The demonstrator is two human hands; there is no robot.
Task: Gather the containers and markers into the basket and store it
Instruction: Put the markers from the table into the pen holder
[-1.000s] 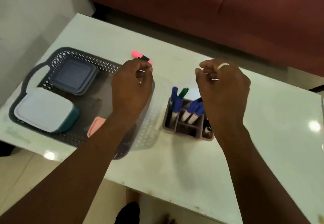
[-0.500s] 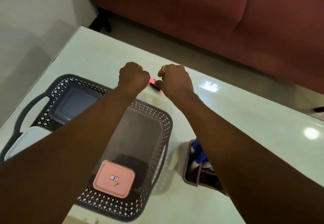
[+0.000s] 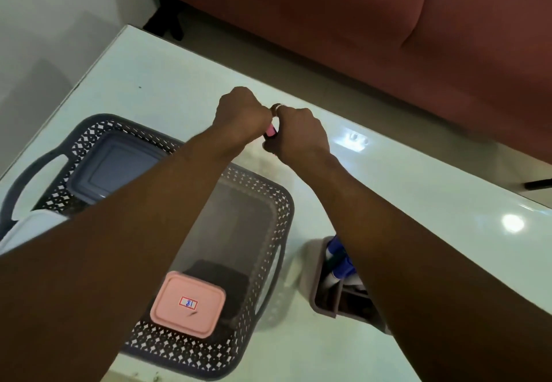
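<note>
A pink highlighter (image 3: 270,130) shows only as a small pink end between my two fists, beyond the far rim of the grey lattice basket (image 3: 283,202). My left hand (image 3: 242,115) and my right hand (image 3: 298,135) are both closed around it, touching each other. Inside the basket lie a blue-lidded container (image 3: 119,169), a white-lidded container (image 3: 33,226) partly under my left arm, and a pink-lidded container (image 3: 188,304) with a small label. A brown marker holder (image 3: 325,295) with blue markers (image 3: 339,262) stands right of the basket, partly hidden by my right arm.
The white glossy table (image 3: 418,196) reaches to a dark red sofa (image 3: 388,23) behind it. The table's left edge runs along a pale wall (image 3: 44,23). A dark object (image 3: 539,184) lies off the table's far right edge.
My hands have come together on the pink highlighter beyond the basket; a second ago the left held it alone and the right hovered over the marker holder. The view has tipped down.
</note>
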